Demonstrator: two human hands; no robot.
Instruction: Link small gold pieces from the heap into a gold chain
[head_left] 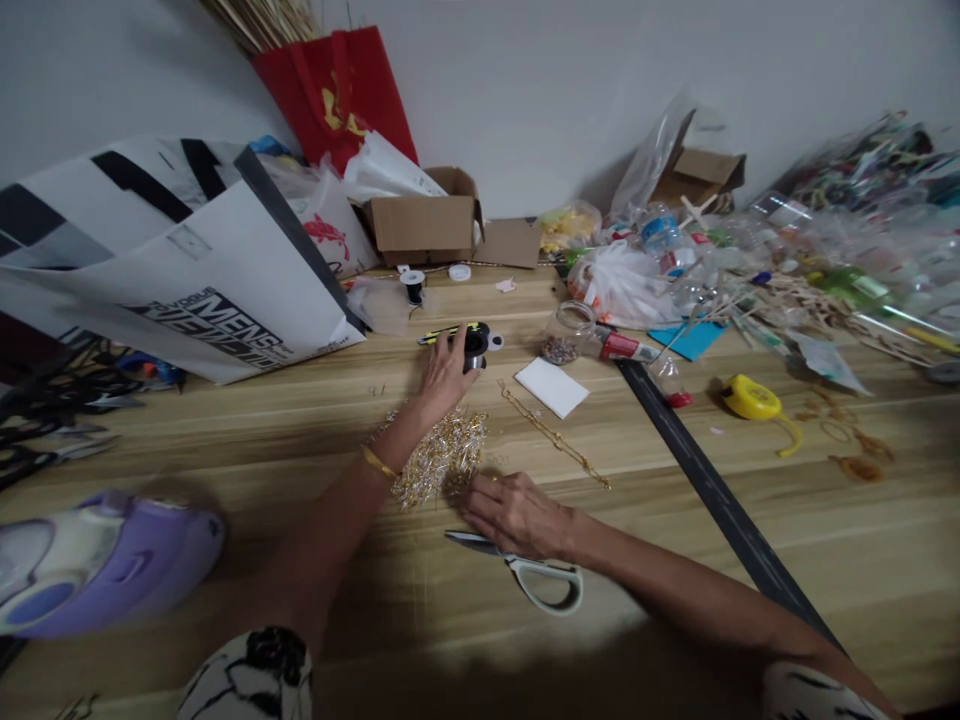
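Note:
My left hand (444, 378) reaches over the table with its fingers and thumb around a dark spool (475, 346). Next to the spool lies a yellow-and-black utility knife (450, 332). Under my left forearm spreads a heap of gold and silver metallic bits (442, 455). My right hand (517, 512) rests at the heap's near right edge, fingers curled together; whatever they pinch is hidden. Just below it lie scissors (546, 585) with pale handles, blades pointing left. A gold chain (555, 437) stretches diagonally right of the heap, below a white pad (552, 387).
A glass jar of beads (566, 335) stands behind the pad. Right of it are a yellow tape measure (752, 398) and piled plastic bottles (675, 245). Paper bags (225, 290) and a cardboard box (424, 225) stand at the back left. A purple-and-white appliance (127, 565) sits front left.

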